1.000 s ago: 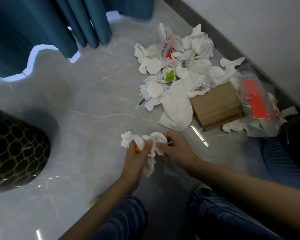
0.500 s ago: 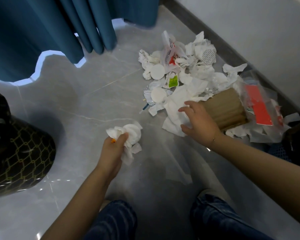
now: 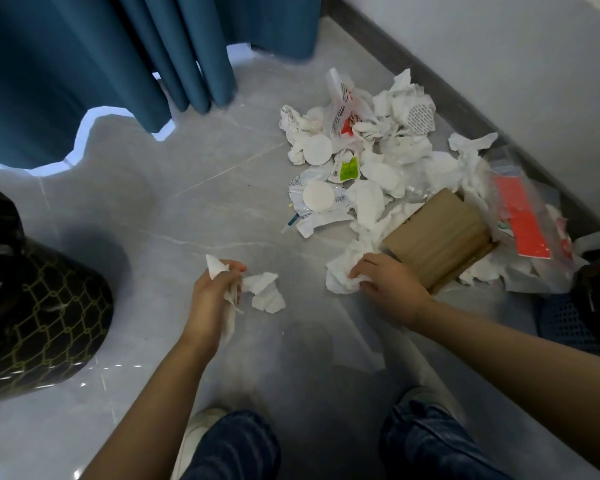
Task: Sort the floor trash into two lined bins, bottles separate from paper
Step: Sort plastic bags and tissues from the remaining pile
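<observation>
Left hand: my left hand [image 3: 212,295], low in the middle of the frame, was clamped round a bunch of crumpled white tissue paper [image 3: 257,292] that trailed out to its right.
Right hand: my right hand [image 3: 388,285], right of centre, had its fingers curled into a larger wad of white tissue [image 3: 343,271] lying on the grey tiled floor [image 3: 187,209], just beside a flattened brown cardboard piece [image 3: 437,240].
Trash heap: the remaining pile of white tissues, round white pads and plastic wrappers [image 3: 368,150] lay in the upper right, against the wall; I could make out no bottle in it.
Bins: a bin lined with a black bag with a gold lattice print [image 3: 39,320] stood at the left edge; a blue perforated bin [image 3: 565,323] showed at the right edge.
Doing it well: I judged it best to close fully on the wad before lifting so no loose corner tore away, leave the cardboard behind, and carry both handfuls to one bin.
</observation>
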Tool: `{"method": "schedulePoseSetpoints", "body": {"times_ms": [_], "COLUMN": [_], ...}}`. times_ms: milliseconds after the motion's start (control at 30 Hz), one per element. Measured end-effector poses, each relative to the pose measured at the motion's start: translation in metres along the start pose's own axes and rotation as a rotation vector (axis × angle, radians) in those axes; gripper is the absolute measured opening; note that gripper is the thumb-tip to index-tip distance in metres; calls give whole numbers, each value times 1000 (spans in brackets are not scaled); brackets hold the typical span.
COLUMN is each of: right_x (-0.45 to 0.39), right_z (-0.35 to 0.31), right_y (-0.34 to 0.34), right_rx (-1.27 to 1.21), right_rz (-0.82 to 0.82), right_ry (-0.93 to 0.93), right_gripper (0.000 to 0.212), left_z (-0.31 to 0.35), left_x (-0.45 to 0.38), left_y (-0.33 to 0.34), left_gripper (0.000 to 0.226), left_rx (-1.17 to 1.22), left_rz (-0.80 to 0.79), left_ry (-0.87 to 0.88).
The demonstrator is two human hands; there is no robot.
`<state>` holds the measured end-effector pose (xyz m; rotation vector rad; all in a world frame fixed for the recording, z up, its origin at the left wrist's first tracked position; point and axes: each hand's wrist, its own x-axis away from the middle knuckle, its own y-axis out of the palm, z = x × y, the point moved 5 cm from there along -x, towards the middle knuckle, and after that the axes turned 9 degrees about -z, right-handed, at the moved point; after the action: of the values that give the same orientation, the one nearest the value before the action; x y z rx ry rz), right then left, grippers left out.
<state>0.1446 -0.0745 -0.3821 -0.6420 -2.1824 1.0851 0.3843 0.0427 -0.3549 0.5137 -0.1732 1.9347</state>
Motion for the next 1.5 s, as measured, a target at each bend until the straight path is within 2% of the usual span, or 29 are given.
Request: {"method": "schedulePoseSetpoints", "body": {"times_ms": [100, 200, 267, 333, 433, 533, 667, 800, 833, 900, 933, 1000, 1100, 1167, 1233, 1300, 1400, 1500], "right_x": [8, 13, 16, 18, 20, 21, 25, 30, 31, 31, 31, 30, 28, 26, 25, 25, 25, 27], "right_z": [-3, -14, -18, -21, -28, -29, -25, -27, -29, -34, -38, -47, -57, -53, -41, -29, -22, -24], "right_y": [-1, 6, 7, 7, 10, 17, 17, 12, 11, 11, 12, 15, 22, 25, 22, 19, 19, 22], "right_rx": [-388, -652, -578, -366, -143, -50, -134, -530, -631, -770, -821, -938, -1195, -1098, -825, -623, -455, -401], "right_rz": [45, -73, -103, -83, -107, -135, -67, -73, -84, -117, -145, -221, -324, -281, -97, 28, 47, -29], "right_ry": [126, 176, 187, 170, 170, 186, 202, 226, 234, 243, 242, 244, 276, 287, 321, 353, 301, 248], "right_gripper": [16, 26, 36, 48, 59, 54, 28, 11, 10, 12, 11, 12, 13, 18, 7, 15, 22, 14], "left_z": [-4, -12, -24, -33, -39, -39, -42, -37, -37, -36, -34, -31, -27, -24, -21, -17, -22, -35], "left_x": [-5, -9, -12, -16, -17, -14, -7, 1, 3, 8, 11, 16, 18, 17, 18, 18, 17, 13], "left_y": [1, 7, 13, 17, 17, 15, 14, 19, 20, 27, 32, 38, 31, 25, 24, 33, 57, 76], "left_gripper": [14, 28, 45, 45, 44, 32, 19, 22, 26, 16, 9, 9, 9, 6, 8, 16, 35, 57], "left_rx": [-376, -812, -993, -1057, -1136, -1142, -1098, -953, -863, -642, -545, -387, -314, -385, -475, -627, -833, -934], "left_rz": [-19, -26, -92, -110, -50, -8, -5, -3, -11, -66, -93, -111, -49, -12, -29, -92, -242, -357], "left_ry": [64, 71, 63, 67, 49, 125, 262, 275, 224, 131, 111, 92, 81, 97, 132, 212, 343, 333]}}
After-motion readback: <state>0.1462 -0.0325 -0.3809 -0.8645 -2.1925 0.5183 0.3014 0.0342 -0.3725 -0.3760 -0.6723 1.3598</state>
